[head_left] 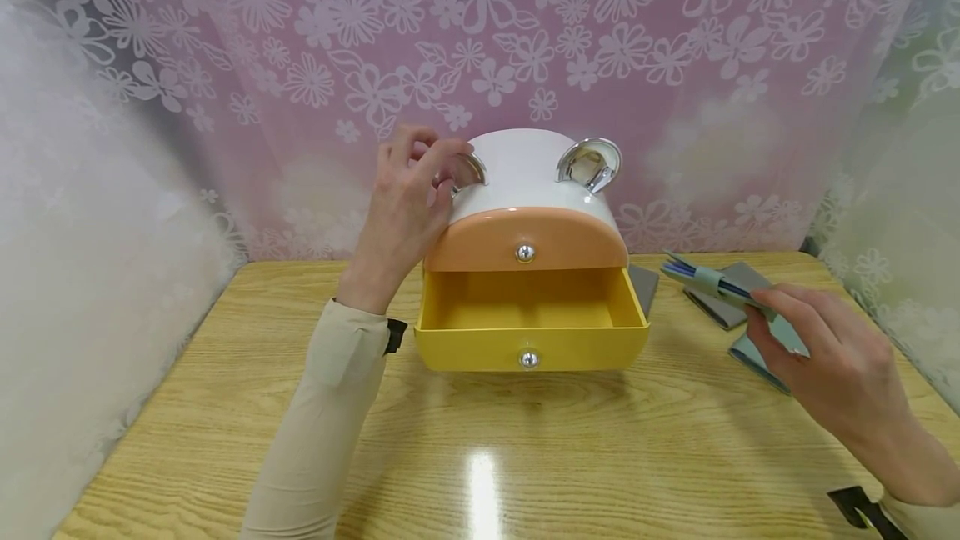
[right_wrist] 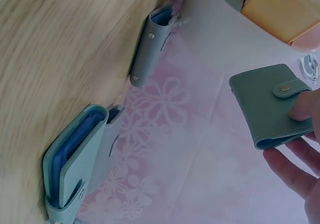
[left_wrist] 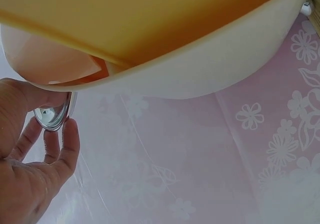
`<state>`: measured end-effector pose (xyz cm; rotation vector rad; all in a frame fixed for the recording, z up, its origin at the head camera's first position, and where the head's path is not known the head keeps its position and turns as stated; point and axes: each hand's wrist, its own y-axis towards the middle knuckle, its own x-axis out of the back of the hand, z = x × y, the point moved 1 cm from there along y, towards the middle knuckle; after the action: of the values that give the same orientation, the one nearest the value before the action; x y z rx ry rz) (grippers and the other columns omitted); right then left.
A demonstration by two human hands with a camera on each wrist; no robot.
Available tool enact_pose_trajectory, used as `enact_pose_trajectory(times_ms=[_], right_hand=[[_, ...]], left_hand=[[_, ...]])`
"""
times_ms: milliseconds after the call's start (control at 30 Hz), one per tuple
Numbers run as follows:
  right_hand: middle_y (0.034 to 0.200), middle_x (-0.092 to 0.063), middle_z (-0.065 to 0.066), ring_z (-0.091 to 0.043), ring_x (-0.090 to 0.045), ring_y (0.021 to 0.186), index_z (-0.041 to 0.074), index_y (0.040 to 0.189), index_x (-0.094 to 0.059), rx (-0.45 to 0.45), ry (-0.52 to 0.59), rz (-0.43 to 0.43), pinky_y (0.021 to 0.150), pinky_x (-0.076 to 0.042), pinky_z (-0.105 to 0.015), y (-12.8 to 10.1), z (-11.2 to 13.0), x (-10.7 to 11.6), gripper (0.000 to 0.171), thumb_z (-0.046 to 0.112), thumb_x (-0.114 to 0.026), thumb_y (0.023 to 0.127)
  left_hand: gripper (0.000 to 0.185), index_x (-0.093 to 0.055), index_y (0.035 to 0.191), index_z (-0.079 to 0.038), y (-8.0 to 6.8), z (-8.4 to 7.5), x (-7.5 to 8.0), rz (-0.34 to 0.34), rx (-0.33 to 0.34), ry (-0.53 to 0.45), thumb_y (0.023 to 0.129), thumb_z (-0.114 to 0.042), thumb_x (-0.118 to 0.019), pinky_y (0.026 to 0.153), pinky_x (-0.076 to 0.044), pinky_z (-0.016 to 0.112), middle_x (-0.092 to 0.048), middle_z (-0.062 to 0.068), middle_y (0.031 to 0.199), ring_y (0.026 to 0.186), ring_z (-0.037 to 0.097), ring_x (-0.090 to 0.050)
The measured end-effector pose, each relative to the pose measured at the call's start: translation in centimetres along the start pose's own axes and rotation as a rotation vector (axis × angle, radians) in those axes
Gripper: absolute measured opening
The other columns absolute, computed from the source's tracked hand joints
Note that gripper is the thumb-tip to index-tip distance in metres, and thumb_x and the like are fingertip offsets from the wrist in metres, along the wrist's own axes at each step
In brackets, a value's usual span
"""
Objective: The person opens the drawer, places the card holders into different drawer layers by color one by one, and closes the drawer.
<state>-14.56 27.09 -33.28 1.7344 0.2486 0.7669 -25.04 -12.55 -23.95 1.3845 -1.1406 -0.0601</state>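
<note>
A white storage box [head_left: 521,158] with two silver ears stands at the back of the table. Its yellow lower drawer [head_left: 465,350] is pulled out, with nothing visible inside, beneath the orange upper drawer [head_left: 468,247], which is closed. My left hand [head_left: 405,198] holds the box's left silver ear [left_wrist: 50,118] between thumb and fingers. To the right of the box, my right hand [head_left: 843,357] pinches a green snap wallet [right_wrist: 267,101] above the table. Below it lie a light green wallet [right_wrist: 85,159] and a grey wallet [head_left: 746,275].
Another grey wallet [right_wrist: 145,54] lies close to the box's right side, partly hidden in the head view. The right silver ear [head_left: 590,163] sticks out from the box top. A pink flowered curtain [head_left: 480,32] hangs behind the wooden table [head_left: 300,407].
</note>
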Motion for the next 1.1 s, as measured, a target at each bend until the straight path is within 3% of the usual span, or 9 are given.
enact_pose_trajectory(times_ms=[233,433,667,967,1100], right_hand=[[0.083,-0.067,-0.024,-0.040,-0.058,0.064,-0.007,0.092,-0.068,0.002,0.030,-0.063,0.066,-0.038,-0.029,0.5,0.7,-0.2,0.042,0.030,-0.052,0.105],[0.082,-0.066,-0.024,-0.040,-0.057,0.063,-0.007,0.091,-0.068,-0.002,0.061,-0.101,0.086,-0.038,-0.011,1.1,1.3,-0.2,0.041,0.029,-0.054,0.104],[0.080,-0.065,-0.025,-0.041,-0.055,0.063,-0.008,0.089,-0.067,0.003,0.094,-0.168,0.099,-0.037,-0.006,2.0,1.8,-0.5,0.038,0.027,-0.057,0.102],[0.080,-0.066,-0.024,-0.041,-0.054,0.060,-0.006,0.089,-0.068,0.022,0.110,-0.224,0.093,-0.045,-0.010,2.4,2.2,-0.5,0.035,0.026,-0.060,0.101],[0.079,-0.066,-0.023,-0.041,-0.054,0.059,-0.004,0.088,-0.068,0.035,0.105,-0.247,0.081,-0.050,-0.016,2.6,2.3,-0.6,0.034,0.026,-0.061,0.101]], left_hand=[[0.032,-0.067,0.120,-0.014,0.0,0.0,0.0,0.006,-0.002,0.003,0.092,0.003,-0.062,0.096,-0.047,0.045,-0.050,0.016,0.121,0.109,0.034,-0.051],[0.032,-0.067,0.119,-0.014,0.0,0.0,0.0,0.001,-0.001,-0.008,0.092,0.003,-0.062,0.096,-0.047,0.045,-0.050,0.016,0.120,0.110,0.035,-0.052],[0.032,-0.068,0.119,-0.014,0.0,0.0,0.0,0.002,0.001,-0.013,0.092,0.003,-0.061,0.094,-0.048,0.044,-0.050,0.016,0.120,0.110,0.035,-0.051],[0.031,-0.068,0.119,-0.014,0.0,0.0,0.0,0.010,0.012,-0.009,0.093,0.002,-0.061,0.094,-0.047,0.044,-0.051,0.016,0.121,0.111,0.035,-0.051],[0.031,-0.068,0.119,-0.014,0.1,0.0,0.0,0.010,0.011,-0.009,0.093,0.002,-0.061,0.097,-0.044,0.044,-0.051,0.016,0.120,0.109,0.034,-0.053]])
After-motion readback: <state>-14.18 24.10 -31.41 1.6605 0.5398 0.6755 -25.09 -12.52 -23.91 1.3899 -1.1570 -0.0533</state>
